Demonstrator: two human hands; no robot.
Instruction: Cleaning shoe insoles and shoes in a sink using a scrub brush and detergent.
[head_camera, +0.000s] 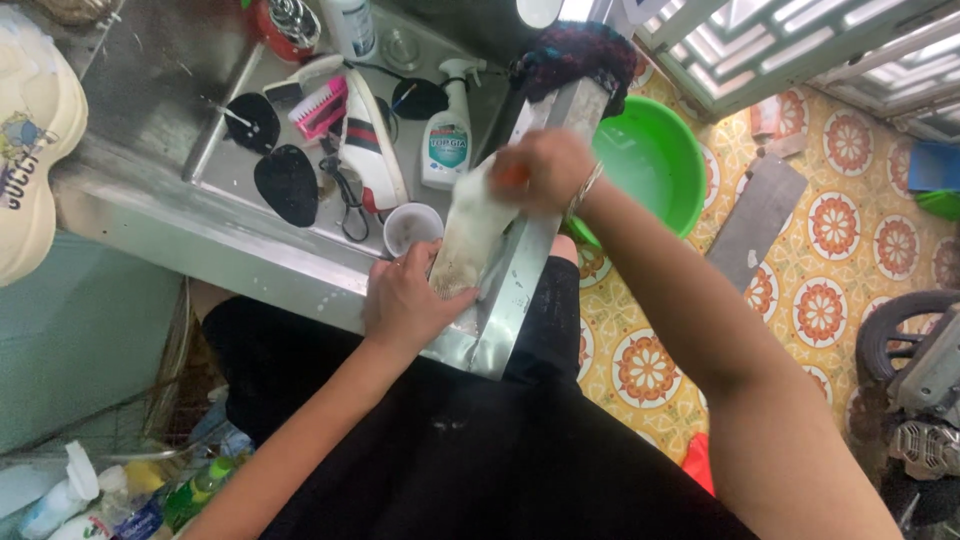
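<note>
Head view: shoe (372, 140) in metal tray (215, 240).

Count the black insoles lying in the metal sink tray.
3: one insole at the tray's left, one just below it near the front edge, and one further back, behind the spray bottle. Others may be hidden under the shoe.

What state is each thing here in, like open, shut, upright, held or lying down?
Left hand: pressing down the near end of the whitish shoe.
Right hand: closed on an orange-handled tool, on the shoe.
Whitish shoe: lying on the metal edge.
Spray bottle: lying in the metal tray.
White cup: upright, open.
Green basin: on the floor.
Pink brush: lying in the tray.
</note>
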